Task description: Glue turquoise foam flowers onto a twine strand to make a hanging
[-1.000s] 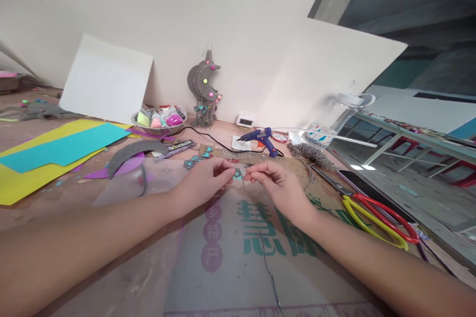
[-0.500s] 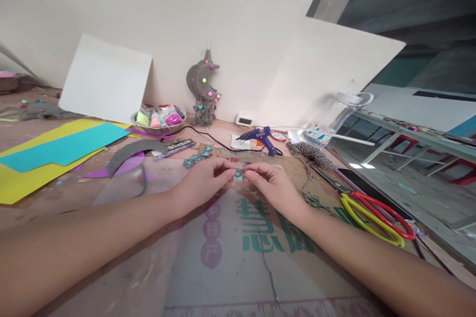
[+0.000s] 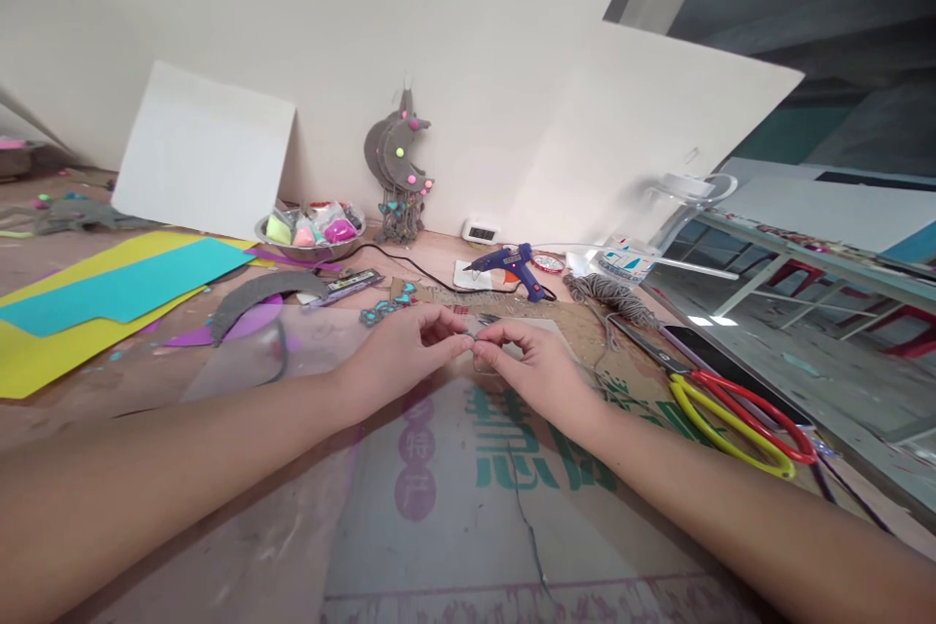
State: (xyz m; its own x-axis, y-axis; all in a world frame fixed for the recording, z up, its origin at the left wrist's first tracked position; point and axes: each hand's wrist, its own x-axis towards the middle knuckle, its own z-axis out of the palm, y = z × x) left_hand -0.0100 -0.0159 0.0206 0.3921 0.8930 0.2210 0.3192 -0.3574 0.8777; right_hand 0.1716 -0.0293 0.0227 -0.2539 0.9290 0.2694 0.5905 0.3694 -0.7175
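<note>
My left hand (image 3: pixel 402 351) and my right hand (image 3: pixel 539 366) meet over the covered cardboard, fingertips touching or almost so. Both are closed in a pinch on a small teal-and-grey piece (image 3: pixel 474 336), now mostly hidden by the fingers. A thin grey yarn (image 3: pixel 484 371) hangs in a loop below the right fingertips. Several teal-and-grey pieces (image 3: pixel 380 313) lie just beyond my left hand. A loose grey strand (image 3: pixel 532 541) rests on the sheet closer to me.
A blue glue gun (image 3: pixel 512 263) lies beyond the hands, with a grey yarn bundle (image 3: pixel 614 300) to its right. Scissors (image 3: pixel 738 424) and a phone (image 3: pixel 721 366) are at right. Left are coloured sheets (image 3: pixel 132 283) and a bowl (image 3: pixel 311 253). A moon ornament (image 3: pixel 401 156) stands against the wall.
The fingertips have come closer together, covering the teal piece that showed between them before. My right hand has shifted slightly left. The view has tilted a little.
</note>
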